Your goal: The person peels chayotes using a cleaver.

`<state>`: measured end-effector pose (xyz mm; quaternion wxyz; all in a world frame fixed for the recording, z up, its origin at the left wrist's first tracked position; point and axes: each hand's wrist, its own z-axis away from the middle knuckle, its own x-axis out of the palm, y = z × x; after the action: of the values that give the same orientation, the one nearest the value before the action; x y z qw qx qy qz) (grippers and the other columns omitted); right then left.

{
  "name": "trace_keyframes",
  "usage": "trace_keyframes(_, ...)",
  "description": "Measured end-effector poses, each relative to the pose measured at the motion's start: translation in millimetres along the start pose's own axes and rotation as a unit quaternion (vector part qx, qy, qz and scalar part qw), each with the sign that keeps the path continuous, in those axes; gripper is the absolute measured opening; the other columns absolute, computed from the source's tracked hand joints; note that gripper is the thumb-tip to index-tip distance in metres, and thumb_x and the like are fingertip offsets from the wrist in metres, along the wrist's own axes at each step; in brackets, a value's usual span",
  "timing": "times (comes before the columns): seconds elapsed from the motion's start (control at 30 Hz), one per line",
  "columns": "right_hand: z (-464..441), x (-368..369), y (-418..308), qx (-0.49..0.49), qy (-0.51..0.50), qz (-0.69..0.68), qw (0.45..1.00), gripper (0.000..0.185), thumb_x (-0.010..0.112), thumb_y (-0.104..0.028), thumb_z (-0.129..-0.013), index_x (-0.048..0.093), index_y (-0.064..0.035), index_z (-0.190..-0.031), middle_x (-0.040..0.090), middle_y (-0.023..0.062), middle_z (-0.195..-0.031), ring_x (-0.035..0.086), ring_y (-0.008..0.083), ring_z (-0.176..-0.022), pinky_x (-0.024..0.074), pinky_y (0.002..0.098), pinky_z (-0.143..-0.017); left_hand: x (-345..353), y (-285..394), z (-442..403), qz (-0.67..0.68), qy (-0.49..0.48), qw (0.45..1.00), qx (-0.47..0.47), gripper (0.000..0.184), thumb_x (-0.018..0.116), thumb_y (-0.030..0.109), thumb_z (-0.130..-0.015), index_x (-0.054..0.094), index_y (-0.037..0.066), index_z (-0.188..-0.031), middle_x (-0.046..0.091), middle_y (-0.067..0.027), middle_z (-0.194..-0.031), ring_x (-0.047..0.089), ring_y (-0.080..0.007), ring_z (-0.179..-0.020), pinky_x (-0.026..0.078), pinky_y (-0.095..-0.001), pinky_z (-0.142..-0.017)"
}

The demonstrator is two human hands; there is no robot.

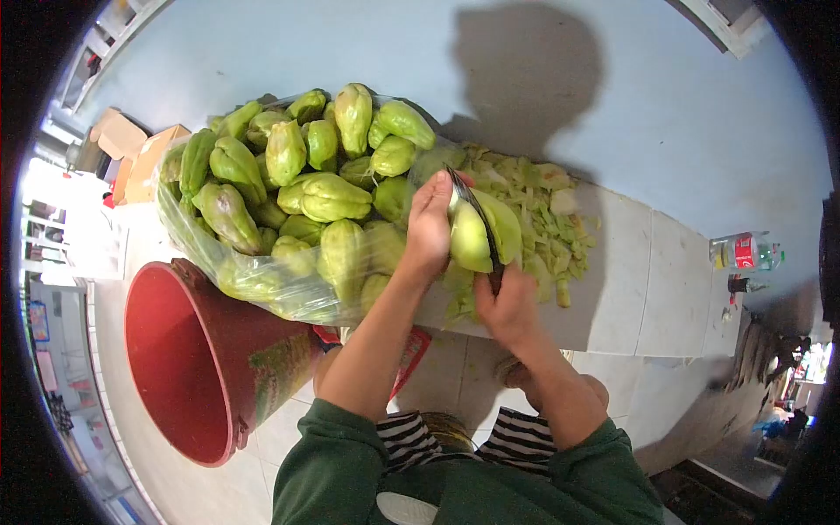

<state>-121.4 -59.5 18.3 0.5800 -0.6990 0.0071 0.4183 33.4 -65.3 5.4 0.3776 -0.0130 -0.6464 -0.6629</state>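
Note:
My left hand (429, 227) is closed around a pale green chayote (471, 243), gripping it from its left side. My right hand (509, 306) is wrapped around the handle of a dark-bladed knife (486, 219). The blade runs lengthwise against the chayote, with pale flesh on both sides of it; how deep it sits I cannot tell. Just left of my hands, a clear plastic bag (302, 293) bulges with many whole green chayotes (324, 197). Behind and right of the knife lies a heap of pale green peelings (556, 223) on a tiled ledge.
A large red bucket (179, 350) lies tilted at the left, its mouth facing left. Cardboard boxes (149, 162) stand behind the bag. On the right end of the tiled ledge (669, 280) are a plastic bottle with a red label (745, 252) and a small dark bottle (742, 284). A blue-white wall backs the ledge.

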Motion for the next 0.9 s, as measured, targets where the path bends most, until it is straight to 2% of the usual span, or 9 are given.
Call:
trace_keyframes(0.23,-9,2,4,-0.057,0.063,0.005,0.996,0.019,0.059,-0.013,-0.084,0.052,0.0044,-0.087,0.055,0.0213,-0.063,0.056,0.0416,-0.058,0.0417,0.0416,-0.052,5,-6,-3,0.093,0.079,0.991,-0.06,0.031,0.046,0.032,-0.095,0.057,0.004,-0.104,0.06,-0.0069,-0.084,0.06,-0.0184,-0.076,0.051,-0.0327,-0.07)
trace_keyframes(0.37,-17,2,9,-0.016,0.025,-0.013,0.999,0.026,0.058,-0.014,-0.086,0.049,0.0051,-0.101,0.059,0.0231,-0.069,0.06,0.0435,-0.068,0.045,0.046,-0.058,-2,-19,-6,0.122,0.063,0.988,-0.071,0.034,0.049,0.032,-0.089,0.055,0.006,-0.109,0.061,-0.0077,-0.09,0.061,-0.02,-0.078,0.052,-0.0335,-0.071)
trace_keyframes(0.43,-22,1,11,-0.024,0.047,-0.024,0.998,0.025,0.059,-0.015,-0.086,0.05,0.0048,-0.099,0.06,0.023,-0.07,0.06,0.0432,-0.069,0.0447,0.0461,-0.059,-10,-25,-9,0.282,0.005,0.951,-0.126,0.038,0.051,0.019,-0.081,0.048,0.006,-0.117,0.06,-0.0074,-0.092,0.06,-0.0178,-0.08,0.051,-0.0339,-0.07)
trace_keyframes(0.57,-28,-13,4,0.005,0.064,-0.051,0.997,0.025,0.059,-0.021,-0.088,0.053,0.0036,-0.09,0.059,0.0189,-0.066,0.059,0.0358,-0.061,0.0433,0.0417,-0.056,-23,-29,-14,0.226,0.142,0.951,-0.156,0.068,0.05,0.029,-0.076,0.031,0.009,-0.138,0.057,-0.0136,-0.113,0.051,-0.0259,-0.11,0.043,-0.0495,-0.092)
trace_keyframes(0.63,-31,-19,9,0.018,0.073,-0.06,0.995,0.027,0.059,-0.023,-0.089,0.054,0.0032,-0.087,0.058,0.0173,-0.063,0.058,0.0327,-0.058,0.0427,0.0399,-0.055,-29,-20,-18,0.279,0.09,0.948,-0.127,0.071,0.051,0.029,-0.075,0.029,0.01,-0.14,0.053,-0.0143,-0.119,0.047,-0.0273,-0.114,0.04,-0.0522,-0.094)
trace_keyframes(0.67,-32,-17,18,0.018,0.085,-0.071,0.994,0.028,0.059,-0.025,-0.09,0.053,0.0017,-0.083,0.054,0.0102,-0.06,0.053,0.0213,-0.052,0.0398,0.0343,-0.05,-32,-15,-19,0.331,0.04,0.938,-0.097,0.074,0.051,0.029,-0.074,0.028,0.011,-0.142,0.05,-0.015,-0.124,0.043,-0.0286,-0.118,0.037,-0.055,-0.096)
trace_keyframes(0.7,-32,-16,25,0.017,0.097,-0.083,0.992,0.03,0.059,-0.026,-0.092,0.052,0.0002,-0.079,0.051,0.0031,-0.056,0.047,0.01,-0.046,0.0369,0.0286,-0.045,-28,-1,-19,0.32,0.016,0.945,-0.07,0.072,0.051,0.029,-0.073,0.031,0.009,-0.139,0.047,-0.0166,-0.126,0.047,-0.0293,-0.112,0.038,-0.0552,-0.095)
trace_keyframes(0.83,-28,-23,27,-0.01,0.071,-0.109,0.991,0.032,0.057,-0.03,-0.093,0.051,-0.0012,-0.08,0.051,0.0002,-0.056,0.045,0.0079,-0.044,0.0359,0.0263,-0.043,-44,3,-9,0.283,0.099,0.933,-0.199,0.055,0.054,0.035,-0.073,0.049,0.005,-0.119,0.054,-0.0161,-0.115,0.054,-0.0293,-0.098,0.044,-0.0468,-0.086)
trace_keyframes(0.9,-25,-26,20,0.073,0.034,-0.168,0.982,0.039,0.058,-0.038,-0.09,0.055,0.001,-0.084,0.054,0.0097,-0.058,0.053,0.0217,-0.052,0.0397,0.0348,-0.051,-48,9,-7,0.278,0.06,0.947,-0.15,0.055,0.053,0.036,-0.074,0.049,0.005,-0.119,0.054,-0.0157,-0.113,0.054,-0.0289,-0.095,0.044,-0.0443,-0.083)
